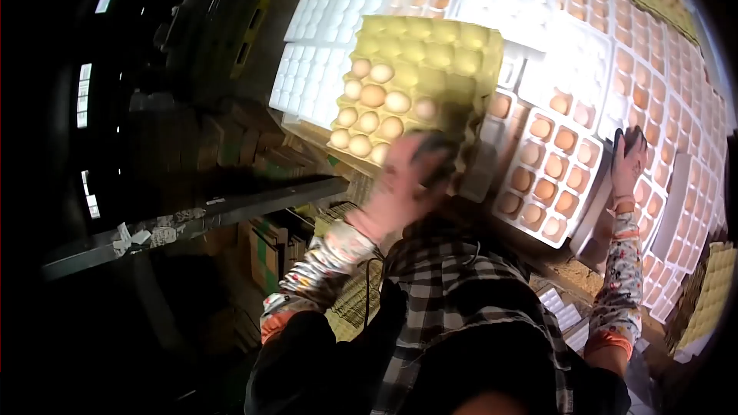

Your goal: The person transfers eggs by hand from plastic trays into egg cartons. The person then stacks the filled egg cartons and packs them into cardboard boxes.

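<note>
Eggs (368, 122) sit just past the left hand (407, 177)'s fingers, too blurry to tell if they grip. The right hand (630, 161)'s fingers look open, beside a white tray (526, 232). A quick left swipe could crack eggs.

Yellow tray (440, 32); white trays (317, 77); b/w checked apron (438, 292); floral sleeves (624, 277).
</note>
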